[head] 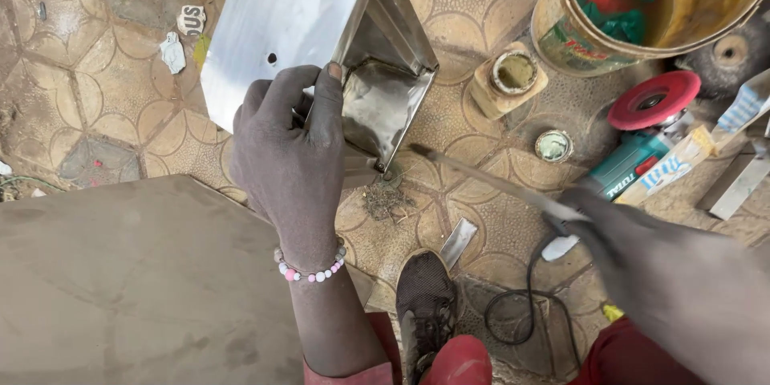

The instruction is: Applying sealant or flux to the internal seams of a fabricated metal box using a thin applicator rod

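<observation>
My left hand (290,159) grips the rim of a shiny folded sheet-metal box (385,96), open toward me, which stands tilted on the patterned tile floor. A flat metal flap (269,28) with a small hole extends from it to the left. My right hand (597,220) is blurred and holds a thin metal rod (489,182) whose tip points at the lower corner of the box. A bead bracelet (309,271) circles my left wrist.
A yellow bucket (561,28) with cloth in murky liquid stands top right. Near it are a small open tin (513,74), a round lid (553,146), an angle grinder (642,156) with a red disc (654,99), its cable (525,305), and my shoe (425,297). A brown board (136,281) lies lower left.
</observation>
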